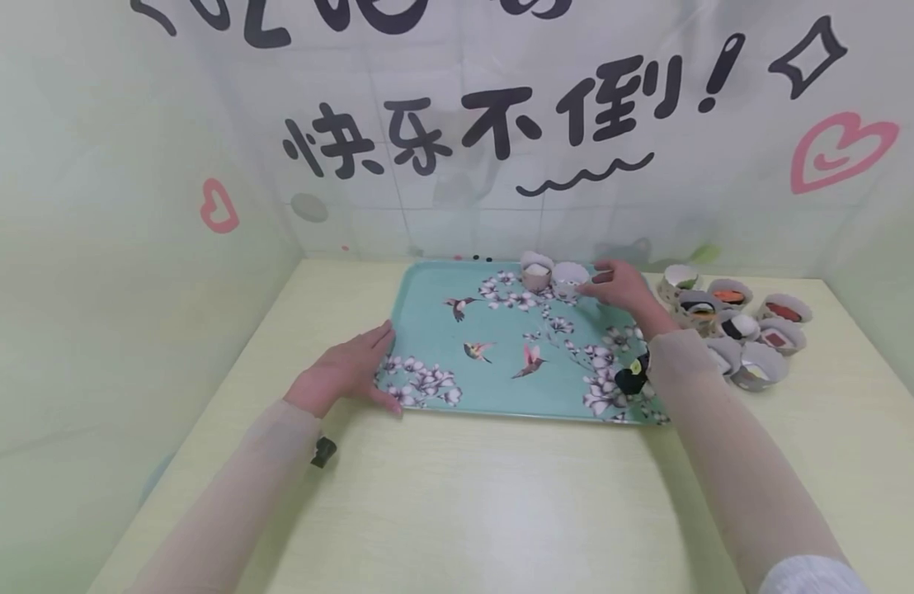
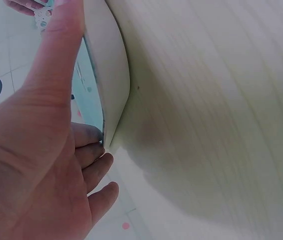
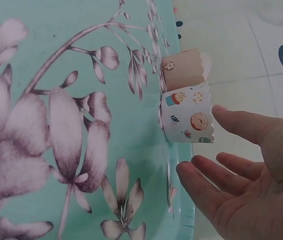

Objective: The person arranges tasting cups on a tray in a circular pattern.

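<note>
A teal tray (image 1: 427,313) printed with birds and blossoms lies on the table. My left hand (image 1: 353,367) rests against its left edge near the front corner, fingers extended; the left wrist view shows the thumb along the rim. Two paper baking cups stand at the tray's back edge: a tan one (image 3: 181,71) and, beside it, a white one (image 3: 186,116) with doughnut and cupcake prints. The tan cup holds something white in the head view. My right hand (image 1: 622,287) is beside the white cup, thumb close to its scalloped rim, other fingers apart from it.
Several paper cups with sushi-like pieces cluster right of the tray, among them one with a red topping (image 1: 784,308) and a whitish one (image 1: 759,367) in front. Behind the table (image 1: 457,503) hangs a sheet (image 1: 457,223) with large black lettering.
</note>
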The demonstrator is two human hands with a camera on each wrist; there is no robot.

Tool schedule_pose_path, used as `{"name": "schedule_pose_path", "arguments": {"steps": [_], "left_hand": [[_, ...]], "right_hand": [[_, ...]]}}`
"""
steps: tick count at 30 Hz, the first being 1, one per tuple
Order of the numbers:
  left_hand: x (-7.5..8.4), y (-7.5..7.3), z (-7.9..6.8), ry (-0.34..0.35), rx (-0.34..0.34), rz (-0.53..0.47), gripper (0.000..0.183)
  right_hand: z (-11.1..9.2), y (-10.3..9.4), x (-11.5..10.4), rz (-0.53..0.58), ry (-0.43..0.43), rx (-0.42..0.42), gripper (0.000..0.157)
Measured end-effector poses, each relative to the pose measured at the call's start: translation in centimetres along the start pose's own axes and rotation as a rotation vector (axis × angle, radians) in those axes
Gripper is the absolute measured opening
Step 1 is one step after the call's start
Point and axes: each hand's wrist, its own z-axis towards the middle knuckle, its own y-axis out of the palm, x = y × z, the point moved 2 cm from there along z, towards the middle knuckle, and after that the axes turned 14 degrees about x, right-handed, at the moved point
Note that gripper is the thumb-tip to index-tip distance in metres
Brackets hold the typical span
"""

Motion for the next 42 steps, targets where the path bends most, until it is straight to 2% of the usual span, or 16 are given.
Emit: {"name": "schedule_pose_path", "arguments": {"steps": [10, 24, 35, 42], "left_hand": [[0.0, 0.2, -0.1, -0.018, -0.013, -0.016, 0.142], [-0.2, 0.2, 0.0, -0.021, -0.010, -0.023, 0.143], [-0.2, 0.3, 0.0, -0.014, -0.012, -0.019, 0.144], [0.0, -0.1, -0.1, -0.015, -0.006, -0.025, 0.142]], "right_hand": [[-0.8, -0.4, 0.1, 0.025, -0.038, -0.041, 0.070], [-2.3, -1.5, 1.3, 0.014, -0.075, -0.050, 0.071], [-4.4, -2.8, 2.2, -0.008, -0.128, -0.048, 0.072], [-5.7, -3.6, 2.4, 0.005, -0.168, -0.056, 0.070]]}}
